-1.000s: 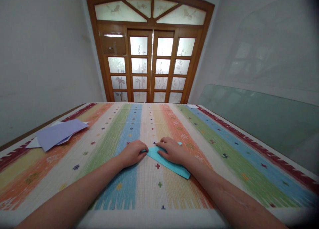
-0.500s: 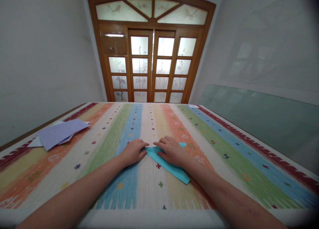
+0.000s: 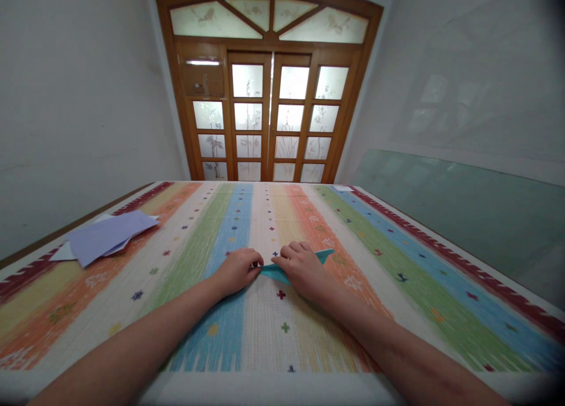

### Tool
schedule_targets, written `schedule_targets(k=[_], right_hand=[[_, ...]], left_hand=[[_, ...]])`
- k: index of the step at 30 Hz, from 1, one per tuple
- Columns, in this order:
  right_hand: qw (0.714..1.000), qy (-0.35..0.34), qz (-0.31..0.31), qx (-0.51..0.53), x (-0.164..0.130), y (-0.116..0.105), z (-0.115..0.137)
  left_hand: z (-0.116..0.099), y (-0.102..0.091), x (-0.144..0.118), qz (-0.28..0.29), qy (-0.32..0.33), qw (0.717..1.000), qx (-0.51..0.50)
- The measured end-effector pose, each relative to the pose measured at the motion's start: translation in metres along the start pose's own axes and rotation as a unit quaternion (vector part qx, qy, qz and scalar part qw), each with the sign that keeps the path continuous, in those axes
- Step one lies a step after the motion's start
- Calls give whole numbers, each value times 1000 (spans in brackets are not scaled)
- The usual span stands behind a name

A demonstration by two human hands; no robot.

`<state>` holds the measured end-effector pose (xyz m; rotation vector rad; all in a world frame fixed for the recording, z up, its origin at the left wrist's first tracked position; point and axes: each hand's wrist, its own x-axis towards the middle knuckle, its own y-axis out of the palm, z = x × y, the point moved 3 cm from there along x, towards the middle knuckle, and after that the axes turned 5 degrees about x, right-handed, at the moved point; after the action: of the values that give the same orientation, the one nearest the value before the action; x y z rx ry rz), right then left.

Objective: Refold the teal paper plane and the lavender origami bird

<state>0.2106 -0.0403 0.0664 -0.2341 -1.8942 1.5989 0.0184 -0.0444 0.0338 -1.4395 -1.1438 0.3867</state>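
Head view: turquoise paper (image 3: 274, 273) on the bench (image 3: 265, 388)

Paper, apparently folded, is lying toward the bench's near side. Left hand (image 3: 241, 269) is pinching its left tip; right hand (image 3: 303, 270) is covering its middle, grip hidden, cannot tell. Judgement: paper is looking light, thin, firmer along folds, easily creased; edges are offering the best light pinch. Lilac sheet (image 3: 110, 235) is lying well apart, at left.
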Motion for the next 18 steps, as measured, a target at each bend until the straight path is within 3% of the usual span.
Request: schedule_targets(k=[5,10,14,18], right_hand=[[1000,20,5,-9,-1,2,1],[997,40,73,3,-2,4,4],[995,56,84,20,-3,0,8],[988,114,89,54,-7,-1,3]], left_hand=[[-2,0,-1,8,20,1000,16],[0,1,-2,29,54,998,4],[0,-1,-2,43,76,996,11],[-1,-3,-2,61,86,994,41]])
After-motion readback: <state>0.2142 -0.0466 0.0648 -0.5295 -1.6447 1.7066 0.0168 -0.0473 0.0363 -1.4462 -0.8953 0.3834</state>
